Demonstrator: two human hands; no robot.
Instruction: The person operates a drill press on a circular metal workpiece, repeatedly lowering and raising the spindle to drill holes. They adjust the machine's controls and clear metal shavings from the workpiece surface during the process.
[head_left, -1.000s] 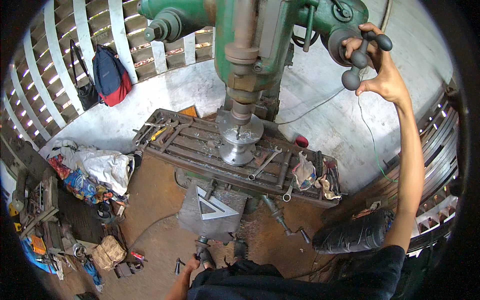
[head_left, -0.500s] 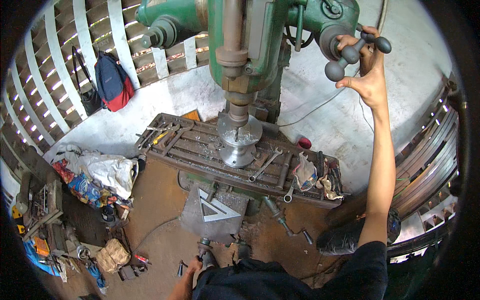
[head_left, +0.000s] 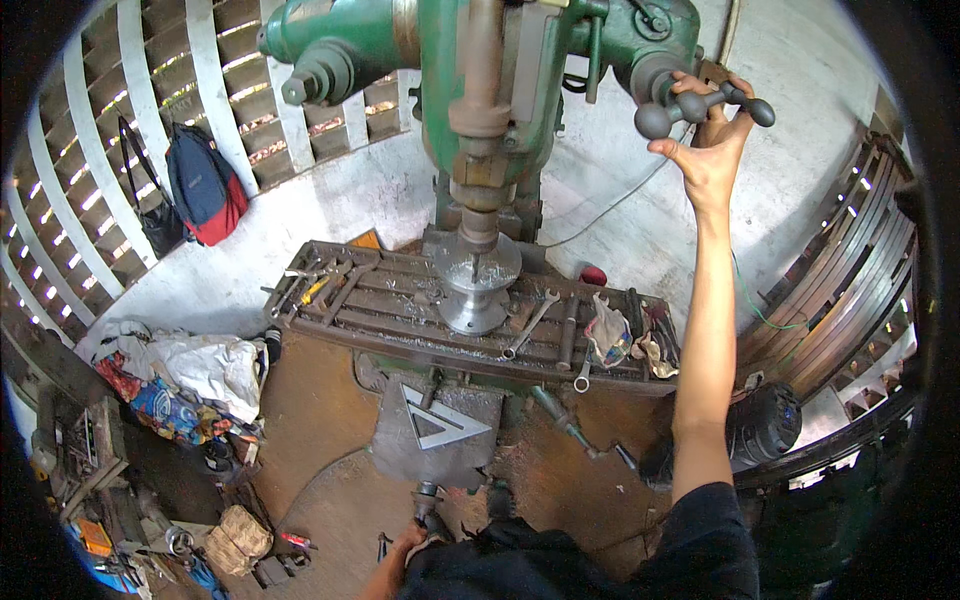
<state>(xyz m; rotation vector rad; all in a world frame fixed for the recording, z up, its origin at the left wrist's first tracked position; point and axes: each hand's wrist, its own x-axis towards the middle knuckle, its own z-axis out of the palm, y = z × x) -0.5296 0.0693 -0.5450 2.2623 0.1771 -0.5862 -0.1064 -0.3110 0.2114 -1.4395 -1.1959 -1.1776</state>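
Note:
My right hand (head_left: pixel 708 165) is raised at the upper right, its fingers curled around the ball-ended feed handle (head_left: pixel 690 107) of a green drill press (head_left: pixel 510 120), thumb stretched out below a knob. By the lower edge, my left hand (head_left: pixel 408 540) closes on a crank (head_left: pixel 427 497) in front of the machine; its fingers are partly hidden. Under the spindle (head_left: pixel 478 228), a drill bit (head_left: pixel 475 262) points down at the upper flange of a shiny spool-shaped metal workpiece (head_left: pixel 474 310). Whether the tip has entered the metal I cannot tell. Shavings lie on the flange.
The slotted machine table (head_left: pixel 400 340) carries wrenches (head_left: pixel 532 325), a metal bar (head_left: pixel 568 335), rags (head_left: pixel 608 330) and scattered shavings. Another crank (head_left: pixel 590 440) juts below it. Cloths (head_left: pixel 200 375) lie at left; a dark cylindrical motor (head_left: pixel 765 425) stands at right. Bags (head_left: pixel 205 185) hang behind.
The whole view has shifted slightly. The feed handle has turned a little with my right hand still on it. My left hand stays at the lower crank.

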